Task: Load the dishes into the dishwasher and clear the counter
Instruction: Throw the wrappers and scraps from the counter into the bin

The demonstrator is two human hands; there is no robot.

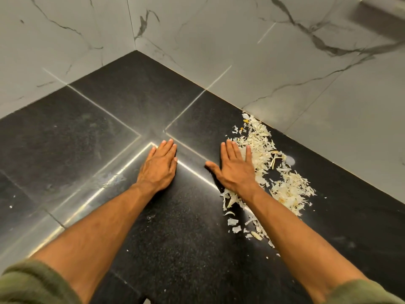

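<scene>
Both hands lie flat, palms down, on a black speckled stone counter (122, 102). My left hand (161, 166) rests near the counter's middle with its fingers together and nothing under it. My right hand (235, 166) has its fingers spread, its outer edge touching a heap of pale, papery peel scraps (285, 185). The scraps stretch from the right wall down toward my right forearm, with a few loose flakes (234, 224) beside the arm. No dishes or dishwasher are in view.
Grey marble-look wall tiles (263, 51) meet in a corner at the back and close the counter on the left and right. Bright strips of reflected light cross the counter. A blurred pale ledge (381, 14) shows at the top right. Olive sleeves cover both upper arms.
</scene>
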